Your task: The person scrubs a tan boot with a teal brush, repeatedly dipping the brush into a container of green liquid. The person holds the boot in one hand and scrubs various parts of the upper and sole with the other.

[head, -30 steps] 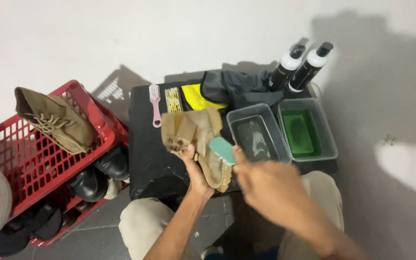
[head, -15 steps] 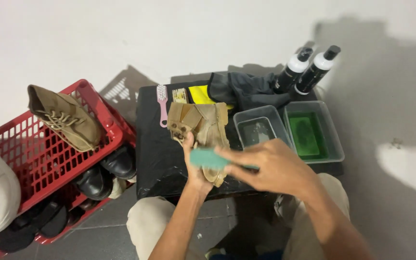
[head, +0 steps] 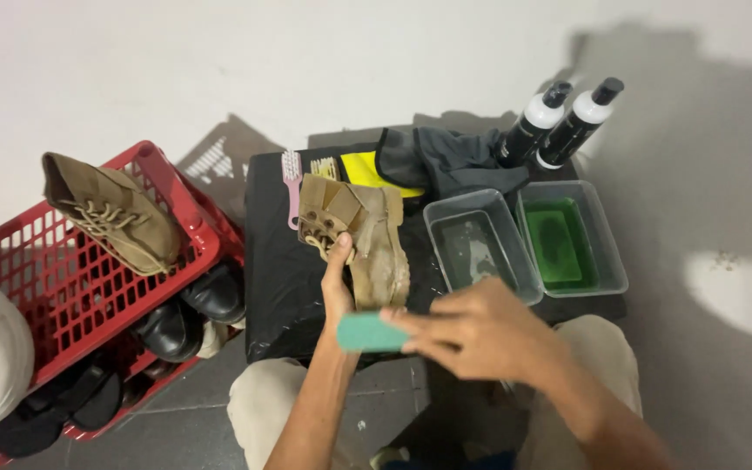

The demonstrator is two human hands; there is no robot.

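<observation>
Tan boot (head: 367, 239) lying on black table (head: 276, 278), left hand (head: 337, 287) gripping its side with fingers closed, right hand (head: 480, 331) pinching green sponge (head: 369, 332) just below boot, two clear tubs (head: 524, 244) sitting right of boot, red crate (head: 89, 296) standing left.

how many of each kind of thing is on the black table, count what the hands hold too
tan boot, in the left hand: 1
green block, in the right hand: 1
pink brush: 1
clear tubs: 2
spray bottles: 2
dark cloth: 1
yellow item: 1
Total: 9
</observation>
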